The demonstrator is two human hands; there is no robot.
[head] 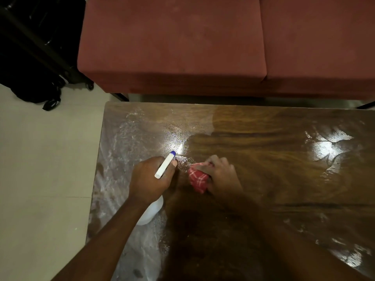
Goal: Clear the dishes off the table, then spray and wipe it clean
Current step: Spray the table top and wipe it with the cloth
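Tabletop mid-clean: spray bottle and cloth in hand

Item 1. Table (274,159): dark wood grain, glossy, with pale wet streaks and smears down its left part and along the near right. Its left edge and far edge are in view and meet at the far left corner; the right and near edges run out of frame.

Item 2. Open room: pale tiled floor (46,159) lies bare along the table's whole left edge. Beyond the far edge only a narrow strip of floor separates the table from a red sofa (172,47), whose two seat cushions run parallel to that edge. A black bag (30,57) sits on the floor at far left, well apart from the table.

Item 3. Spray bottle (164,164): white trigger head with a blue nozzle tip pointing away over the wet patch. The left hand (151,177) is curled round its neck, thumb beside the head. The white body shows below the wrist, above the table's left part; its contents cannot be made out.

Item 4. Cloth (197,177): red with thin white lines, bunched up. The right hand (223,171) grips it with fingers curled over the top, pressing it to the table just right of the bottle.
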